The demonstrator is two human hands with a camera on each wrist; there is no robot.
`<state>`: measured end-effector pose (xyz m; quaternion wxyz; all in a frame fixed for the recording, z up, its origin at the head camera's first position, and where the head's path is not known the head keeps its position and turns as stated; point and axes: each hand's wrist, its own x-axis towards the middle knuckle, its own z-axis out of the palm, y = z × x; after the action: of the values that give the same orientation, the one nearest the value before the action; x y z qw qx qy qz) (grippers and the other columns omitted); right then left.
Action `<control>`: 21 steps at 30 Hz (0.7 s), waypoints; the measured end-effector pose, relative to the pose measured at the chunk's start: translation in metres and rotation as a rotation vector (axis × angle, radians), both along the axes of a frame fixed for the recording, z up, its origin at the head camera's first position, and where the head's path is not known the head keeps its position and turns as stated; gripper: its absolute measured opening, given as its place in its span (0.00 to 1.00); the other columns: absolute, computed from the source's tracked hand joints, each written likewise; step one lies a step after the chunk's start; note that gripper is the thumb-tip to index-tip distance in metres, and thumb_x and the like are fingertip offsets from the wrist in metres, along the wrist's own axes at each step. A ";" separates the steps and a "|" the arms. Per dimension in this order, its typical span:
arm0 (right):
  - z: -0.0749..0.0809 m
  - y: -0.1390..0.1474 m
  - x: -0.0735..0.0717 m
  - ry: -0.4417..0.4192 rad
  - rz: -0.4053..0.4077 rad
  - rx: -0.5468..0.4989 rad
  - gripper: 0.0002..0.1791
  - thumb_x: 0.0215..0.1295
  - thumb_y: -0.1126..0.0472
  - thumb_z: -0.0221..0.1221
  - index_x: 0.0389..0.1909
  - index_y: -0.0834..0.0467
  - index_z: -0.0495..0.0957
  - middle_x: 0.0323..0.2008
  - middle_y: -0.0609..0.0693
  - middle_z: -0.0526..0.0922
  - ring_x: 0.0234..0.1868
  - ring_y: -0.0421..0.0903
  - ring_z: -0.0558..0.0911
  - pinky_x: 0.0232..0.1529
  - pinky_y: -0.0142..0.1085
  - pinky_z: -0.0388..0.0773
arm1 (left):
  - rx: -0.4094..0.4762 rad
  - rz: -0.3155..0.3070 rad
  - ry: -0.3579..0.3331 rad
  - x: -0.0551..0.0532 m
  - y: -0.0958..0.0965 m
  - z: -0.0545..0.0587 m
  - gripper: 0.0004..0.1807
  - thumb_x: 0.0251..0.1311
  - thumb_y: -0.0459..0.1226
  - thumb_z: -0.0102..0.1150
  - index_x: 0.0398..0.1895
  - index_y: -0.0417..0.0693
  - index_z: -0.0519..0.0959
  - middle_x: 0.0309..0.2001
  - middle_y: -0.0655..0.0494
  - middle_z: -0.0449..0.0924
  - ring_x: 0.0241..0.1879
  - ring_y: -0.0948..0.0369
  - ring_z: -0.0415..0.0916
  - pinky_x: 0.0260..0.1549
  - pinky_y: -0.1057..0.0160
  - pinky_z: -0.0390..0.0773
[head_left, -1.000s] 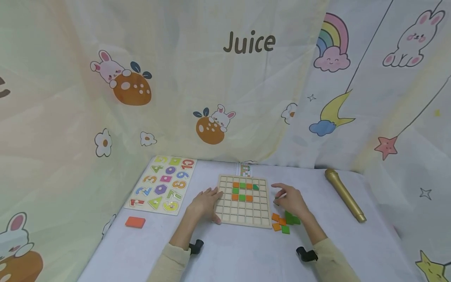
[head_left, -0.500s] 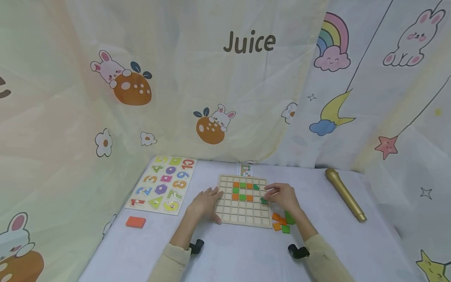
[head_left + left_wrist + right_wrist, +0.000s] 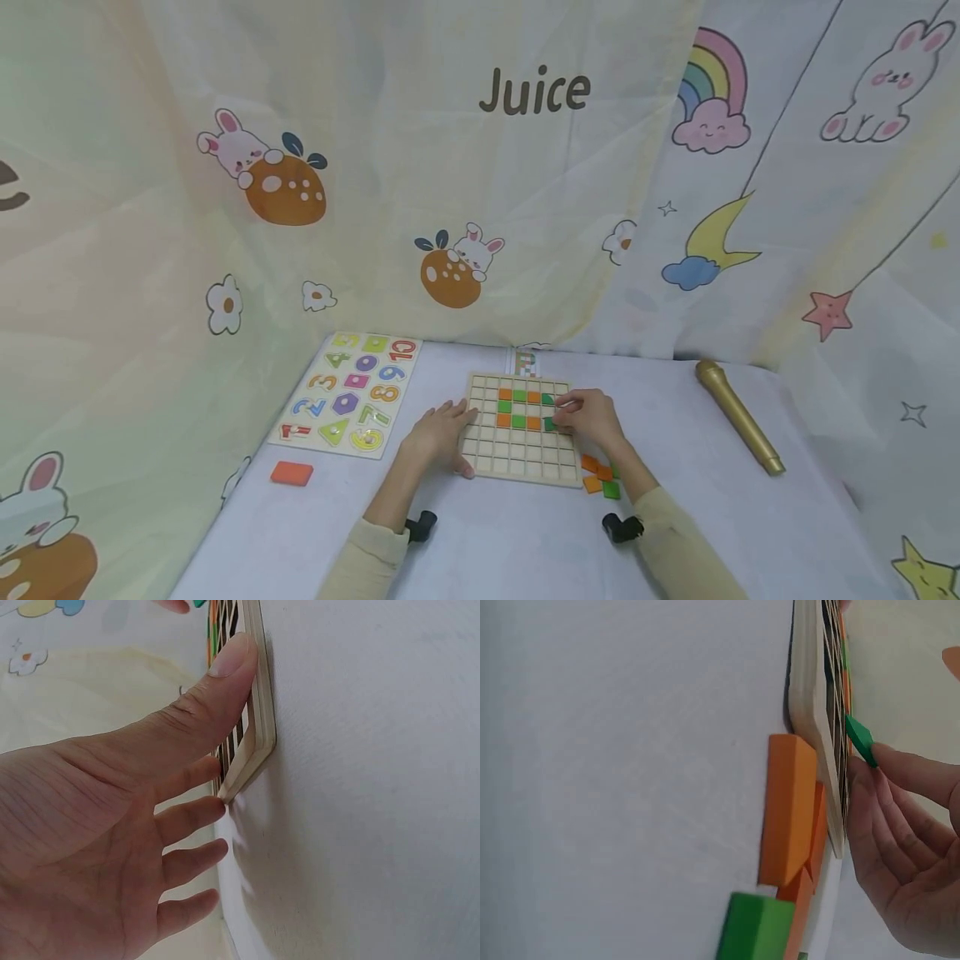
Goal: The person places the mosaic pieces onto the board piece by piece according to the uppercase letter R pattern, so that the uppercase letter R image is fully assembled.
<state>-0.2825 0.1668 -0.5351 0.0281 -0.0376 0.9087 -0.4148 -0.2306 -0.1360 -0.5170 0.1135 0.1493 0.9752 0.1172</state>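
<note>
- Right hand (image 3: 592,417) pinches a green tile (image 3: 860,739) at the right of the wooden board (image 3: 517,450); probably light, stiff, best held by its edges;
- Left hand (image 3: 437,432), fingers extended, touches the board's near left corner

L hand (image 3: 437,437) on L edge of grid board (image 3: 517,468). R hand (image 3: 597,418) pinches dk green pc (image 3: 550,424) at board's R side. Orange/green set tiles (image 3: 518,422) form C, open to R; 2nd green pc (image 3: 547,399) upper R. Loose tiles (image 3: 593,484) just off near R corner. Number board (image 3: 315,443) well L; red-orange block (image 3: 292,473) nearer. Gold mic (image 3: 740,418) far R. White cloth (image 3: 487,550) beneath; curtain (image 3: 420,167) behind, "Juice" + rabbit prints.
</note>
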 end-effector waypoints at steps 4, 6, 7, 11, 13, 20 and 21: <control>0.000 -0.002 -0.003 -0.019 -0.019 0.040 0.12 0.58 0.59 0.76 0.42 0.57 0.90 0.28 0.46 0.88 0.32 0.44 0.85 0.38 0.42 0.85 | -0.006 -0.006 -0.002 0.000 0.001 -0.001 0.62 0.34 0.55 0.87 0.77 0.48 0.69 0.80 0.44 0.59 0.80 0.42 0.54 0.78 0.39 0.58; 0.000 -0.004 -0.005 -0.030 -0.035 0.054 0.11 0.57 0.59 0.77 0.41 0.56 0.90 0.27 0.45 0.87 0.30 0.44 0.84 0.33 0.39 0.82 | -0.009 -0.007 -0.003 0.000 0.001 0.000 0.62 0.34 0.54 0.87 0.78 0.48 0.68 0.80 0.44 0.59 0.80 0.42 0.54 0.78 0.40 0.58; 0.000 -0.006 -0.006 -0.033 -0.043 0.064 0.12 0.56 0.59 0.77 0.40 0.56 0.90 0.26 0.45 0.87 0.29 0.44 0.84 0.31 0.37 0.80 | -0.011 -0.005 -0.003 0.000 0.001 0.000 0.62 0.34 0.54 0.86 0.78 0.48 0.68 0.80 0.45 0.59 0.80 0.43 0.54 0.78 0.40 0.58; 0.001 -0.011 -0.007 -0.027 -0.075 0.090 0.13 0.53 0.60 0.79 0.38 0.57 0.90 0.24 0.45 0.87 0.27 0.44 0.84 0.28 0.35 0.79 | -0.010 -0.003 -0.004 0.001 0.002 0.001 0.62 0.34 0.54 0.87 0.78 0.48 0.68 0.80 0.45 0.59 0.80 0.43 0.54 0.78 0.40 0.58; 0.002 -0.013 -0.007 -0.004 -0.087 0.105 0.13 0.51 0.60 0.80 0.37 0.58 0.90 0.24 0.46 0.87 0.27 0.44 0.84 0.28 0.36 0.80 | -0.009 0.000 -0.006 0.001 0.002 0.002 0.62 0.34 0.54 0.87 0.78 0.48 0.68 0.80 0.45 0.59 0.80 0.43 0.54 0.78 0.40 0.57; 0.004 -0.017 -0.003 0.026 -0.120 0.105 0.13 0.49 0.63 0.81 0.35 0.60 0.90 0.24 0.47 0.88 0.26 0.45 0.85 0.28 0.39 0.84 | -0.006 0.010 -0.017 0.000 0.002 0.003 0.63 0.33 0.54 0.87 0.78 0.48 0.68 0.80 0.45 0.59 0.80 0.43 0.54 0.78 0.40 0.57; 0.004 -0.017 -0.003 0.028 -0.122 0.106 0.13 0.49 0.63 0.81 0.35 0.60 0.90 0.24 0.47 0.88 0.26 0.45 0.85 0.27 0.39 0.84 | -0.007 0.010 -0.016 0.000 0.001 0.002 0.63 0.33 0.54 0.87 0.78 0.48 0.68 0.80 0.45 0.59 0.80 0.43 0.54 0.78 0.40 0.57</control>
<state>-0.2853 0.1494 -0.5315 -0.0080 0.0137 0.9303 -0.3665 -0.2309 -0.1346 -0.5147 0.1210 0.1431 0.9755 0.1154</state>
